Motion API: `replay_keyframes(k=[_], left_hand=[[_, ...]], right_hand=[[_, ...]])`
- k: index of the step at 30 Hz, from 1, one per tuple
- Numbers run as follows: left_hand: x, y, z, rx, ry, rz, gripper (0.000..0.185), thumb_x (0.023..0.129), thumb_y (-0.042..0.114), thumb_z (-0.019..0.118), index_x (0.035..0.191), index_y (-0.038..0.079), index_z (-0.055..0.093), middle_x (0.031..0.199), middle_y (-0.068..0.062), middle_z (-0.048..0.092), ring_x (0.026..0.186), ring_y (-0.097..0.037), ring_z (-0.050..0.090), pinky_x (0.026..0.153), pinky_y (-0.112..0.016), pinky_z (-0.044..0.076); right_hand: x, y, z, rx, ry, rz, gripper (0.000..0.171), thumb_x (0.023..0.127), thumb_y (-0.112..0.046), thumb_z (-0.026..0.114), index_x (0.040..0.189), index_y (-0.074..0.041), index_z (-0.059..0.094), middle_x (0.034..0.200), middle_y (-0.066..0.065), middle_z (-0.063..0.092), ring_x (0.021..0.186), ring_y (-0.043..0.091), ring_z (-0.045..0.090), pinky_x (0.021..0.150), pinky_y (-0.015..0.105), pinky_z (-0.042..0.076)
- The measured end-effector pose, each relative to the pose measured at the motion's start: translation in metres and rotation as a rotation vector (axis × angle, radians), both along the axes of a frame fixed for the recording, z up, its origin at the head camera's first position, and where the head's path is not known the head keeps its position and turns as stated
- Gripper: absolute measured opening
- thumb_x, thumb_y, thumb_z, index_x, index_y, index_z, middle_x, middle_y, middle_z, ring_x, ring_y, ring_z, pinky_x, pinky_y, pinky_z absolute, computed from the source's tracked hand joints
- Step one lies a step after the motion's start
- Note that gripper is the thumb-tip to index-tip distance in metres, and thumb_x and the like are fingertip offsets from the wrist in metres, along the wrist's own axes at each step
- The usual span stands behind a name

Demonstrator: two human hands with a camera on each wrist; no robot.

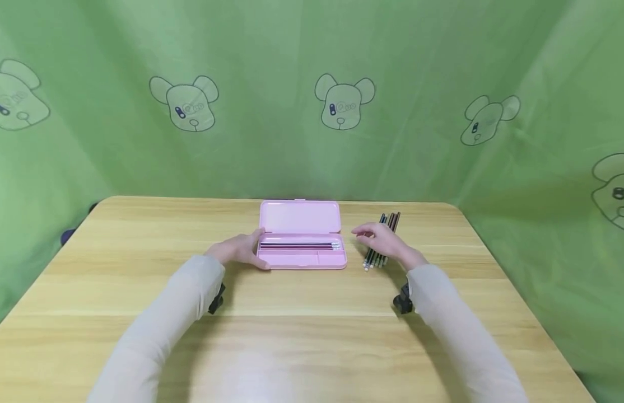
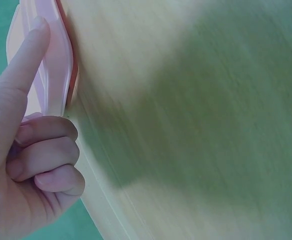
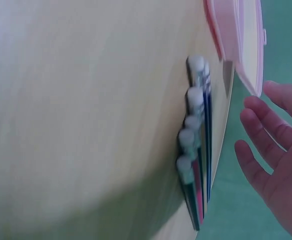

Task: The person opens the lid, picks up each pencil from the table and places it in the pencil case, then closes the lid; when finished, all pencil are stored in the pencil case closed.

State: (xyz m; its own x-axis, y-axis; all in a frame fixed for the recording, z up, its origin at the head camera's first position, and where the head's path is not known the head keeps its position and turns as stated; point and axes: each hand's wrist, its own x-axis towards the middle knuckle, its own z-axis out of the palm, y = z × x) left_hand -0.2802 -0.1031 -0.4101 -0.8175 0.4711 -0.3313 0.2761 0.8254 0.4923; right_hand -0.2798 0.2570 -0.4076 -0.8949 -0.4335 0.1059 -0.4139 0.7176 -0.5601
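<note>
The left hand [image 1: 238, 250] rests on the table [image 1: 140, 291] against the left end of the open pink pencil case [image 1: 301, 254]; in the left wrist view the forefinger [image 2: 28, 55] lies straight along the case's edge [image 2: 56, 65] while the other fingers are curled into the palm and hold nothing. Whether the thumb clasps the case cannot be told. Directly to the right of that hand, inside the case's tray, lie several pencils [image 1: 298, 245] side by side lengthwise, eraser ends toward the far end from the hand. The lid [image 1: 299, 217] stands open beyond the tray, away from the hand. The right hand [image 1: 382, 239] hovers, fingers loosely spread and holding nothing, just over a loose bundle of pencils [image 1: 381, 242] lying on the table to the right of the case; contact with them cannot be confirmed. In the right wrist view these loose pencils [image 3: 196, 150] lie close together below the relaxed fingers [image 3: 258, 150], eraser ends toward the wrist, with the case lid [image 3: 246, 40] just beyond the fingertips. Both forearms wear light beige sleeves [image 1: 161, 324]. A green curtain with bear prints [image 1: 342, 101] hangs behind the table.
</note>
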Motion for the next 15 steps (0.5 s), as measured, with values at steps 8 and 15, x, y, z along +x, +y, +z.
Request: replay_keyframes(k=[8,15], left_hand=[[-0.001,-0.002,-0.003,0.007,0.000,0.002,0.110,0.071,0.043,0.074,0.145,0.001,0.006,0.140,-0.031,0.029,0.129,-0.041,0.031,0.108,-0.048,0.025],[-0.001,-0.001,0.000,0.001,-0.005,0.001,0.110,0.071,0.044,0.074,0.145,0.001,0.006,0.141,-0.030,0.029,0.129,-0.040,0.031,0.109,-0.047,0.024]], right_hand=[[-0.001,0.020,-0.003,-0.015,0.007,-0.049,0.027,0.086,-0.002,0.056,0.112,0.009,0.059,0.102,0.025,0.063,0.091,0.033,0.059,0.085,0.047,0.047],[0.000,0.039,-0.002,-0.065,-0.033,-0.126,0.031,0.087,-0.002,0.056,0.116,0.011,0.055,0.104,0.026,0.060,0.095,0.036,0.057,0.088,0.047,0.046]])
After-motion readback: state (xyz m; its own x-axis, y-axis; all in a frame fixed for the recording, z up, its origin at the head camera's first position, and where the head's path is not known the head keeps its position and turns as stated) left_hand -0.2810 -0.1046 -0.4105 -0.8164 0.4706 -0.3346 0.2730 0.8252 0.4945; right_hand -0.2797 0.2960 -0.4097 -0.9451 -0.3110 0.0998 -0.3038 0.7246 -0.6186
